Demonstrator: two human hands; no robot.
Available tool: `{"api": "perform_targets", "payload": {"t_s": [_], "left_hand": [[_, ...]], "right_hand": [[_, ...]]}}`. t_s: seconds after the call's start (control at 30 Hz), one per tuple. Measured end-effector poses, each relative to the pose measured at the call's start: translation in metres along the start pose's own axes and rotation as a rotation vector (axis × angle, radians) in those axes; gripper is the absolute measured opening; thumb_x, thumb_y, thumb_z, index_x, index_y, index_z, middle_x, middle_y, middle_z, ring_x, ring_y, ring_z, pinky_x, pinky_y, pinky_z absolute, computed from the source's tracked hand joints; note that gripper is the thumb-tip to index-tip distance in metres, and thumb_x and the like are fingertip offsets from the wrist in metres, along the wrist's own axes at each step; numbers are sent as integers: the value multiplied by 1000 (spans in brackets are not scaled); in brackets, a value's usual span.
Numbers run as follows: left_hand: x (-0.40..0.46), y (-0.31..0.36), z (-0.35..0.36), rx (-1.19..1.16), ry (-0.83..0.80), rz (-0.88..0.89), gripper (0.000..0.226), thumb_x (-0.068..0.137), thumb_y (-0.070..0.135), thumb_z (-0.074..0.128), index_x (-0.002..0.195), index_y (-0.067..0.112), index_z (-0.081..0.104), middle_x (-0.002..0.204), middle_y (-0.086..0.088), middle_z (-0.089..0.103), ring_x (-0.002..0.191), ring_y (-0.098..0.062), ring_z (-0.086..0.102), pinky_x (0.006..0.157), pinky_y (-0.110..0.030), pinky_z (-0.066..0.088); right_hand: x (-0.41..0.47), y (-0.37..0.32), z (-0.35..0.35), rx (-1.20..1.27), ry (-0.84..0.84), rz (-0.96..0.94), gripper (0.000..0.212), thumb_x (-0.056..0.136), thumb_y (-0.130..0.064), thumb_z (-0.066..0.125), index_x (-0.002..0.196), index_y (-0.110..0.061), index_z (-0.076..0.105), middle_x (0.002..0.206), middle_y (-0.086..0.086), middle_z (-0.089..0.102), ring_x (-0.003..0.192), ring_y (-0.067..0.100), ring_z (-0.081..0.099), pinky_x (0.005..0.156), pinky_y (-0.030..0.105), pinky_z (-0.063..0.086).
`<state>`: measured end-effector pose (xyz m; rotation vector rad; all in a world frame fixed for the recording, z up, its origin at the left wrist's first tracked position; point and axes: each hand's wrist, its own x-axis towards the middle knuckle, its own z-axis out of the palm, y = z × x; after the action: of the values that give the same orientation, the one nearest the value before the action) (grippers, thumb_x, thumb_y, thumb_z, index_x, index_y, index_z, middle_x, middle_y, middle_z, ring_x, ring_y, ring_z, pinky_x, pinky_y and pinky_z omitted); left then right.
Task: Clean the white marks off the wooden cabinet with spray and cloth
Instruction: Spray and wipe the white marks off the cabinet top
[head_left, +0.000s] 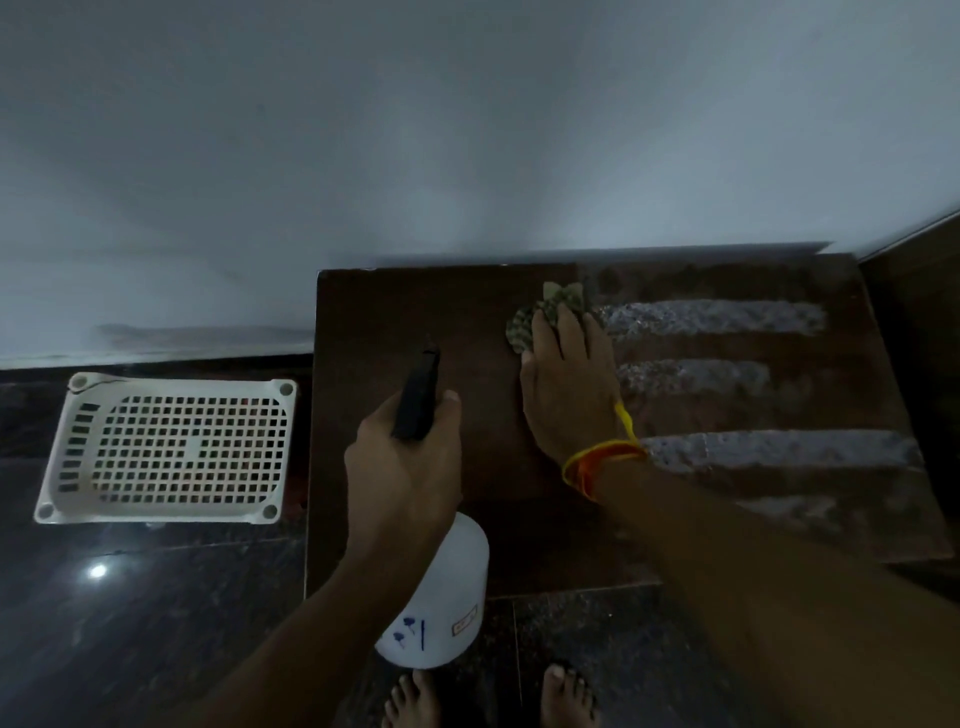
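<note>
Right hand lies flat, palm down, fingers extended, pressing a patterned green cloth onto the top of the wooden cabinet. Cloth is bunched under and beyond the fingertips; soft, limp, light, so it should follow the palm only while pressure is kept on it. Best held by spreading the fingers over the wad rather than pinching an edge.

Left hand is wrapped closed around the black trigger head of a spray bottle, thumb up beside the nozzle. White body hangs below the fist, clear of the cabinet front; probably part full, though the dim light hides the level. Rigid plastic, likely slick if wet; the neck is the secure hold.

White marks: several pale, grainy horizontal bands just right of the cloth hand, top band starting at its fingers. Wood left of that hand is dark and bare.
</note>
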<state>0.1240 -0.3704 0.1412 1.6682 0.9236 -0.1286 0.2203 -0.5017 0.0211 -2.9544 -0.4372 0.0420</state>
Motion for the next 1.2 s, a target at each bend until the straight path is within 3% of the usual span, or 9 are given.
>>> {"api": "perform_targets", "payload": {"t_s": [0.23, 0.4, 0.5, 0.87, 1.03, 1.2], "left_hand": [[-15, -19, 3, 38, 22, 4, 21, 94, 35, 55, 77, 22, 55, 72, -3, 63, 38, -5, 53, 36, -13, 42], [-31, -13, 4, 11, 16, 8, 21, 94, 33, 55, 76, 22, 55, 75, -7, 64, 48, -15, 55, 36, -13, 41], [-36, -9, 7, 8, 31, 25, 25, 94, 34, 56, 80, 13, 60, 70, -12, 63, 42, -10, 56, 36, -12, 40], [-67, -12, 13, 6, 9, 44, 20, 95, 33, 54, 76, 32, 47, 76, -4, 63, 53, -15, 57, 42, -17, 43], [-78, -17, 11, 17, 17, 46, 19, 95, 32, 54, 77, 26, 52, 73, -7, 61, 53, -17, 57, 37, -13, 41], [-83, -18, 11, 0, 17, 58, 23, 95, 33, 55, 77, 19, 56, 73, -14, 63, 50, -19, 57, 46, -27, 47]], "right_hand": [[46, 9, 7, 13, -32, 15, 57, 95, -35, 22, 139, -6, 43, 142, 22, 42, 131, 43, 38, 110, 54, 28], [-38, 2, -3, 28, -41, 23, 52, 96, -33, 29, 138, -8, 44, 143, 18, 41, 133, 41, 36, 111, 52, 31], [-87, -3, -10, 18, -3, 45, 49, 95, -32, 35, 135, -8, 49, 139, 17, 47, 130, 41, 40, 107, 51, 38], [-175, -9, -8, 59, -34, 46, 46, 95, -32, 36, 135, -11, 48, 141, 13, 44, 133, 39, 35, 107, 53, 37], [-182, 0, -9, 43, -15, 3, 47, 95, -31, 37, 136, -10, 48, 140, 14, 46, 132, 38, 34, 108, 53, 36], [-201, 39, -15, 8, -31, 73, 49, 95, -33, 34, 135, -10, 50, 140, 16, 47, 133, 40, 34, 105, 55, 39]]}}
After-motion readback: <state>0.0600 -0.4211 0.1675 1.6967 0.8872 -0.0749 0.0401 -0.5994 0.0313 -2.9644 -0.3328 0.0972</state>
